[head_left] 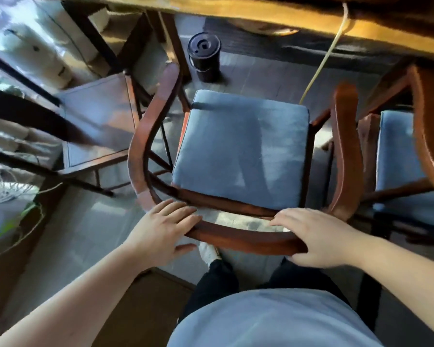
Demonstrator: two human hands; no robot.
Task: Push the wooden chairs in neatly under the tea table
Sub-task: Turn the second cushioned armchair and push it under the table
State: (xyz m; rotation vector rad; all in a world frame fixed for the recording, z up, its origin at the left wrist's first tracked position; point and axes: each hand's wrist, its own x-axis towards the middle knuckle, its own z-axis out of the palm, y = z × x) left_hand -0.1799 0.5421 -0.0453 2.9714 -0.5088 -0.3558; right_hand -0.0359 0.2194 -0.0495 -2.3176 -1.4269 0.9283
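A wooden chair with a curved dark-red rail (pixel 238 237) and a blue seat cushion (pixel 241 149) stands right in front of me, facing the tea table (pixel 261 13) along the top of the view. My left hand (pixel 161 229) grips the left part of the back rail, fingers over the top and thumb underneath. My right hand (pixel 313 236) grips the right part of the same rail. The front of the seat lies near the table's edge, and the chair's arms stick out from under it. A second wooden chair with a blue cushion (pixel 406 156) stands at the right.
A black cylindrical bin (pixel 204 56) stands on the floor beneath the table, ahead of the chair. A yellowish cable (pixel 323 61) hangs from the table down behind the seat. A low wooden side table (pixel 98 121) sits to the left. My legs are directly behind the chair.
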